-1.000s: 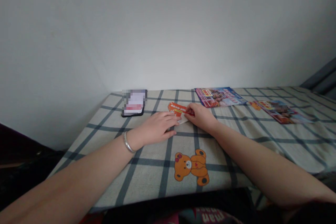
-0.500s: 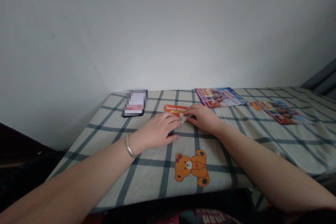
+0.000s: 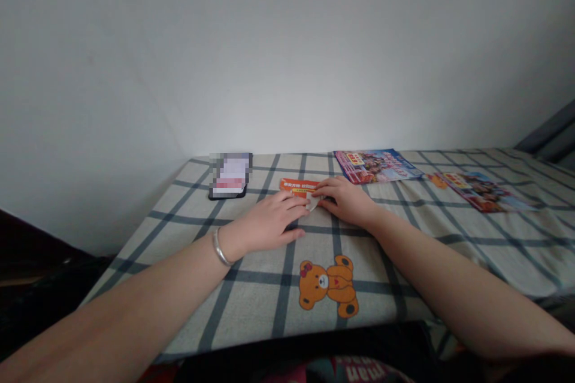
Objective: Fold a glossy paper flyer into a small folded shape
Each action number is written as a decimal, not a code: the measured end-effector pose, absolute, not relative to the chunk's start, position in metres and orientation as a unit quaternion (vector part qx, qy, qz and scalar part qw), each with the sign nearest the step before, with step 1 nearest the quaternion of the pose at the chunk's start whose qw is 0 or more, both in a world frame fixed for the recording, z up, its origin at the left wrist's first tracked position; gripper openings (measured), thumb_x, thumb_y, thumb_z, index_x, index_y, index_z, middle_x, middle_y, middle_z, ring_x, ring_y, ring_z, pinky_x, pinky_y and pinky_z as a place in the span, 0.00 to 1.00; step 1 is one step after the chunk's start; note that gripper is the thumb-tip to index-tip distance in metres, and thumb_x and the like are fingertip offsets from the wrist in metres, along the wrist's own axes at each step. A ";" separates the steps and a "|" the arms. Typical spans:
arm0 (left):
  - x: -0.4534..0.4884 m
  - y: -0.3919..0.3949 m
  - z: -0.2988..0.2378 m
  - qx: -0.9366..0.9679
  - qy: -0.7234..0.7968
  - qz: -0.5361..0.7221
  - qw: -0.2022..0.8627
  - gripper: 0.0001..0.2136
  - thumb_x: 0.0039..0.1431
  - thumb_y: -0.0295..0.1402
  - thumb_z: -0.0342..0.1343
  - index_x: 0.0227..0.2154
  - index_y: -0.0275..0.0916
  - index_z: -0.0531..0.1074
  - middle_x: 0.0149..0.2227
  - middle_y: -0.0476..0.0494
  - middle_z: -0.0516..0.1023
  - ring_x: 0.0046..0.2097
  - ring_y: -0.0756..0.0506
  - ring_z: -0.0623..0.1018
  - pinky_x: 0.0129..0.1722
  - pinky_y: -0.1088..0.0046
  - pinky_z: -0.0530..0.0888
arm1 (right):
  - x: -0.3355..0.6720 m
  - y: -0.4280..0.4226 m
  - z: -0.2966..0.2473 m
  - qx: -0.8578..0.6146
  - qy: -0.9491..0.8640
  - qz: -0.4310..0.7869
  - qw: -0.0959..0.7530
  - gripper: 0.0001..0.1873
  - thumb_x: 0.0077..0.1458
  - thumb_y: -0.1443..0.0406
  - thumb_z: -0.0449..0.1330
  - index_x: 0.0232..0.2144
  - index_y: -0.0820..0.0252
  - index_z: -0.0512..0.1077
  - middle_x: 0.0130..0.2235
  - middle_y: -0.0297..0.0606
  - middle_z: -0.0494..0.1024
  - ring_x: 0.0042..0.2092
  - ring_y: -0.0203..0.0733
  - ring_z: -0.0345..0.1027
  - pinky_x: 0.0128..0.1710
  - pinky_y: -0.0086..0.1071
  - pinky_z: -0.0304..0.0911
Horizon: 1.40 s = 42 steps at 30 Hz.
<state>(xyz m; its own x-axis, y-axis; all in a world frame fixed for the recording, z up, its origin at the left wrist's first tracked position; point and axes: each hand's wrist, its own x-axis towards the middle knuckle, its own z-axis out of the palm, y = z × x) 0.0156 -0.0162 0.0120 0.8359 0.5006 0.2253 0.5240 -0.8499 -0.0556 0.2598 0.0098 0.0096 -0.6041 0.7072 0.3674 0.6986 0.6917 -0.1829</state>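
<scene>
On the checked tablecloth lies a small orange leaflet [image 3: 299,184] with printed characters, partly folded so that a white corner shows between my hands. My left hand [image 3: 274,221], with a silver bangle at the wrist, rests palm down on the leaflet's near left side. Its fingers are stretched out and its thumb points away to the right. My right hand [image 3: 345,200] has its fingers and thumb closed on the leaflet's right side by the white corner. The fingers cover much of the leaflet's lower half.
A phone [image 3: 231,176] lies at the back left, its screen partly blurred. One colourful flyer [image 3: 377,166] is at the back by the wall [image 3: 287,72], another flyer [image 3: 485,192] farther right. The tablecloth [image 3: 251,305] has a printed bear [image 3: 327,284] near its front edge.
Both hands stay almost in place over the leaflet. A little more of its white corner shows between the fingers.
</scene>
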 end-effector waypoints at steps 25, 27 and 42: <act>0.016 -0.017 0.011 -0.950 -0.283 -0.112 0.065 0.19 0.65 0.45 0.51 0.54 0.42 0.68 0.59 0.42 0.68 0.59 0.40 0.65 0.59 0.61 0.61 | 0.245 -0.014 0.027 -0.377 -0.912 -0.008 0.164 0.11 0.58 0.68 0.57 0.38 0.53 0.79 0.40 0.36 0.80 0.45 0.43 0.68 0.49 0.37 0.60; 0.015 -0.017 0.011 -0.950 -0.284 -0.110 0.068 0.20 0.65 0.45 0.51 0.55 0.42 0.67 0.59 0.42 0.68 0.59 0.39 0.65 0.58 0.61 0.61 | 0.245 -0.013 0.026 -0.378 -0.910 0.000 0.172 0.11 0.57 0.69 0.57 0.37 0.53 0.79 0.40 0.36 0.80 0.45 0.43 0.68 0.49 0.36 0.61; 0.017 -0.017 0.015 -0.952 -0.282 -0.108 0.052 0.17 0.63 0.43 0.54 0.51 0.41 0.69 0.59 0.41 0.68 0.58 0.39 0.66 0.58 0.60 0.63 | 0.245 -0.013 0.029 -0.459 -0.877 -0.086 0.112 0.10 0.58 0.67 0.57 0.34 0.57 0.79 0.39 0.41 0.79 0.44 0.48 0.67 0.45 0.38 0.61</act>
<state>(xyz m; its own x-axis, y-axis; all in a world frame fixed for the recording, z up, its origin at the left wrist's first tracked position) 0.0169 -0.0169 0.0150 0.8181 0.5249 0.2351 0.5472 -0.8362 -0.0373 0.2453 -0.0131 0.0288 -0.5539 0.7858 0.2751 0.8243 0.5641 0.0483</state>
